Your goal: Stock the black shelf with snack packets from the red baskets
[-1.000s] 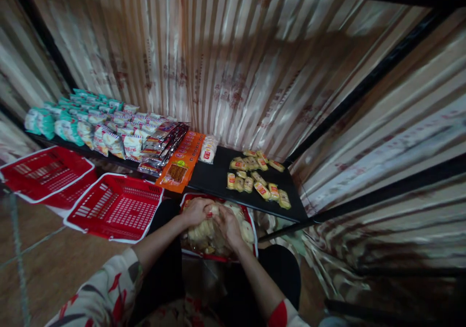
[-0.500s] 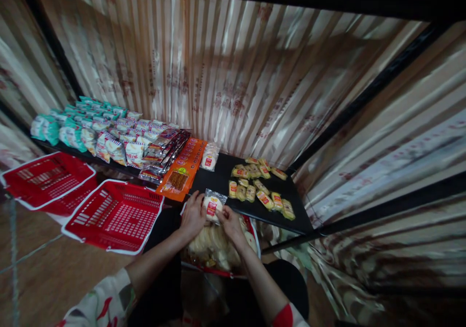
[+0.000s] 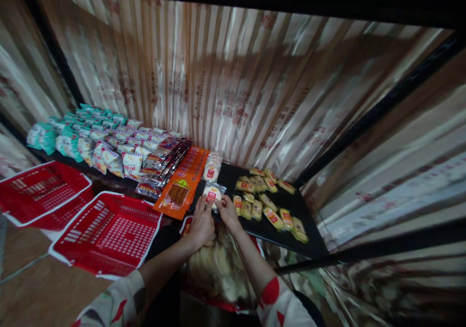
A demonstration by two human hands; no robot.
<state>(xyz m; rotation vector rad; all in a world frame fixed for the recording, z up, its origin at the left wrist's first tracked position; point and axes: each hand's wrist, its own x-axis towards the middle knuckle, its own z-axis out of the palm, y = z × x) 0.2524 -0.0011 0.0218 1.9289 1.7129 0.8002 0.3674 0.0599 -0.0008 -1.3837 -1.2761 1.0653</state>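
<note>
Nearest, patterned sleeves [image 3: 112,302] are seen at both sides. Between the forearms, a red basket [image 3: 238,310] is filled with pale wrapped packets [image 3: 218,269]. Beyond its far rim, a white packet with a red label [image 3: 211,194] is held at the front edge of a black shelf [image 3: 313,232]: left hand [image 3: 202,224] closed on its near left part, right hand [image 3: 228,212] pinching its right edge. Whether the packet rests on the shelf cannot be told. To the left, two more red baskets [image 3: 109,237] are set side by side. On the shelf, an orange bag [image 3: 184,176] is placed left of the held packet; yellow packets [image 3: 273,219] are spread right. Another white packet [image 3: 211,167] is seen just behind. Farther left, dark packs [image 3: 169,155], white bags [image 3: 131,165] and teal bags [image 3: 67,143] are lined up. A striped curtain [image 3: 233,89] is hung behind.
</note>
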